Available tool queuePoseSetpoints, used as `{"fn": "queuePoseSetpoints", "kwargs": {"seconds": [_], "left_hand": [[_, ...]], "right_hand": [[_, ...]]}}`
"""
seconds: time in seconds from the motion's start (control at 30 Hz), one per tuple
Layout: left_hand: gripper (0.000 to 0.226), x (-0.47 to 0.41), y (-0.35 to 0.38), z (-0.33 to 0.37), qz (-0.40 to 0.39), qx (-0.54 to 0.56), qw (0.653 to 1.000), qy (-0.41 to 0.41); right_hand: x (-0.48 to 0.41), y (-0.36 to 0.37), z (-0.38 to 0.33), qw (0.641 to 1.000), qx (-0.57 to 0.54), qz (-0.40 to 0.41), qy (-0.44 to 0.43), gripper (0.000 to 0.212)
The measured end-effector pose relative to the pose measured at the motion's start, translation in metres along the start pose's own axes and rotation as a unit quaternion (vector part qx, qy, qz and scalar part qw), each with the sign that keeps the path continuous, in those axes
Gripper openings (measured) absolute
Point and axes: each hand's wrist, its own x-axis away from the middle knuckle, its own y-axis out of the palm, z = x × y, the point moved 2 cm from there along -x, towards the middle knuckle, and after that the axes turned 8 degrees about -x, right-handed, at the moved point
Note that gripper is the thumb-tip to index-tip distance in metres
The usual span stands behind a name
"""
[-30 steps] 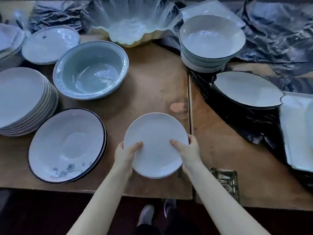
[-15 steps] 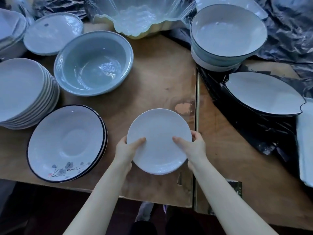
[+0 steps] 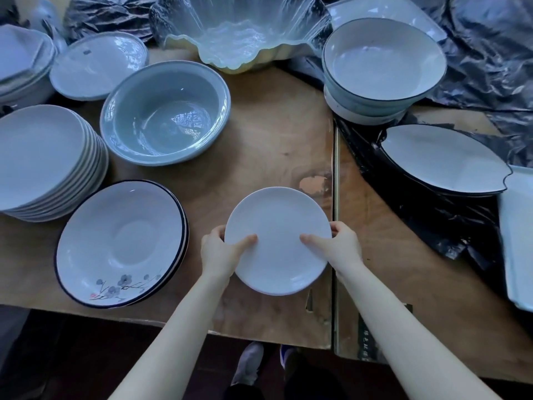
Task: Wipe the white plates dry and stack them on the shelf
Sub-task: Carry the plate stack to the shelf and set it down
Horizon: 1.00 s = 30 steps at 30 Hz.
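A small plain white plate (image 3: 278, 241) is held level just above the brown wooden table (image 3: 259, 134), near its front edge. My left hand (image 3: 220, 251) grips the plate's left rim, thumb lying on top and fingers underneath. My right hand (image 3: 336, 245) grips the right rim the same way. A tall stack of white plates (image 3: 43, 160) stands at the left edge of the table. No cloth is visible in either hand.
A flower-painted, dark-rimmed plate (image 3: 121, 243) lies left of my hands. Behind it sit a grey-blue bowl (image 3: 165, 111), a clear wavy glass bowl (image 3: 242, 33) and stacked dark-rimmed bowls (image 3: 380, 64). A leaf-shaped dish (image 3: 441, 160) rests on black plastic at right.
Both hands have kept their grip on the small white plate. The view has shifted closer over the table; the plate stays near the front edge.
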Motion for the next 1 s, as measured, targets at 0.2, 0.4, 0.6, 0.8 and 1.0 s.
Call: {"fn": "queuePoseSetpoints", "kwargs": {"seconds": [0.2, 0.4, 0.6, 0.8, 1.0], "left_hand": [[0.068, 0.011, -0.001, 0.002, 0.016, -0.069, 0.995, 0.067], [0.089, 0.027, 0.003, -0.004, -0.038, -0.078, 0.986, 0.139], [0.074, 0.025, 0.002, -0.003, -0.041, -0.054, 0.984, 0.166], [0.068, 0.018, -0.013, -0.003, -0.093, -0.114, 0.972, 0.182], [0.07, 0.029, -0.041, 0.002, -0.054, -0.267, 0.904, 0.329]], "right_hand": [[0.013, -0.001, 0.003, 0.997, 0.065, 0.01, -0.043, 0.046], [0.035, 0.006, 0.018, 0.998, 0.005, 0.012, -0.058, 0.044], [0.037, 0.012, 0.014, 0.999, -0.01, 0.024, -0.047, 0.041], [0.046, 0.003, 0.01, 0.999, 0.013, 0.009, -0.035, 0.048], [0.096, -0.007, 0.017, 0.976, 0.167, 0.046, -0.135, 0.052]]}}
